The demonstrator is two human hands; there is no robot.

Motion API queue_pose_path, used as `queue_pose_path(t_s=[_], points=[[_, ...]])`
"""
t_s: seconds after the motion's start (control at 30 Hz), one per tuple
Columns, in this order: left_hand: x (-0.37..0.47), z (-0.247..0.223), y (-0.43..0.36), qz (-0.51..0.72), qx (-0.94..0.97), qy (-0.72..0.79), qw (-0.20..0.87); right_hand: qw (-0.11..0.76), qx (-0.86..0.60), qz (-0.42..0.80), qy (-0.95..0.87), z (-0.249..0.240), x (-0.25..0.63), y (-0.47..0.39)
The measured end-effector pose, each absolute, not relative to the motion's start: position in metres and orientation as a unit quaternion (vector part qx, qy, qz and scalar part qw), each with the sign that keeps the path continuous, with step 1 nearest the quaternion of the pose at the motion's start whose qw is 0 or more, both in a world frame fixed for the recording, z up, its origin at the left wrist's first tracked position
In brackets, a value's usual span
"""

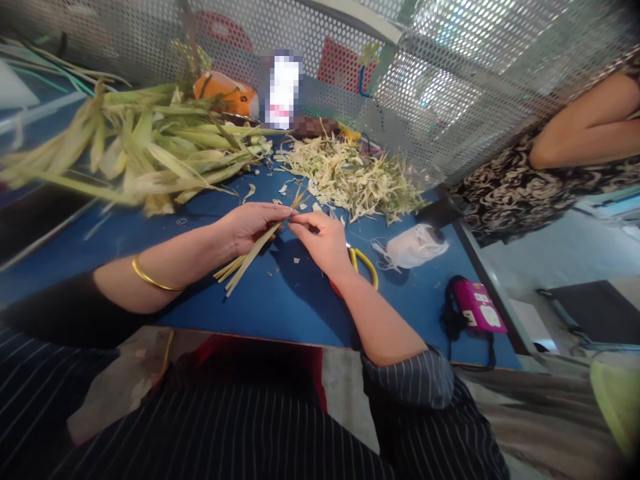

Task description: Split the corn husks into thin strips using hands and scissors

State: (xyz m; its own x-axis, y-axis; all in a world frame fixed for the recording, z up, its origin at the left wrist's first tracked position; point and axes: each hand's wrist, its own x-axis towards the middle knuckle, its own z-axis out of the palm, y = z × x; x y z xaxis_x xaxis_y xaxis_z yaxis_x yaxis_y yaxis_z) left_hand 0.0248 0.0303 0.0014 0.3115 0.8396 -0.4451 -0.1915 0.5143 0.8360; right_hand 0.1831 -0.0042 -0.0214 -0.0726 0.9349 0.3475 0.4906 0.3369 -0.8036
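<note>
My left hand (253, 225) is closed round a small bundle of pale dried husk strips (250, 263), whose long ends point down toward me. Thumb and fingers of my right hand (320, 235) pinch the upper part of the same bundle, close to my left fingertips. Short tips of the strips stick out above both hands. Under my right wrist lie scissors with yellow handles (369, 265), partly hidden by the arm. A spool of white thread (416, 247) rests on the blue tabletop (295, 307) to the right, its loose end trailing toward the scissors.
Long husk leaves (165, 147) are heaped at the back left, beside a heap of shredded husk strips (360, 175). An orange packet (227, 95) stands behind. A magenta box with a black cord (480, 305) lies at the right edge. Perforated metal (320, 40) borders the back; another person's arm (585, 123) shows at right.
</note>
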Motion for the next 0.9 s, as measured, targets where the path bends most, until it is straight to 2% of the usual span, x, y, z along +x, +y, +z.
queue_pose_path(t_s=[0.23, 0.47, 0.73, 0.9], points=[[0.028, 0.001, 0.028, 0.344, 0.304, 0.48, 0.747, 0.452, -0.525, 0.243, -0.679, -0.026, 0.18, -0.005], [0.031, 0.007, 0.026, 0.323, 0.307, 0.457, 0.77, 0.497, -0.502, 0.358, -0.611, -0.03, 0.177, -0.003], [0.029, 0.003, 0.029, 0.32, 0.308, 0.438, 0.781, 0.489, -0.479, 0.446, -0.576, -0.015, 0.177, -0.008], [0.028, 0.004, 0.03, 0.326, 0.285, 0.426, 0.795, 0.477, -0.501, 0.43, -0.58, -0.015, 0.179, -0.007]])
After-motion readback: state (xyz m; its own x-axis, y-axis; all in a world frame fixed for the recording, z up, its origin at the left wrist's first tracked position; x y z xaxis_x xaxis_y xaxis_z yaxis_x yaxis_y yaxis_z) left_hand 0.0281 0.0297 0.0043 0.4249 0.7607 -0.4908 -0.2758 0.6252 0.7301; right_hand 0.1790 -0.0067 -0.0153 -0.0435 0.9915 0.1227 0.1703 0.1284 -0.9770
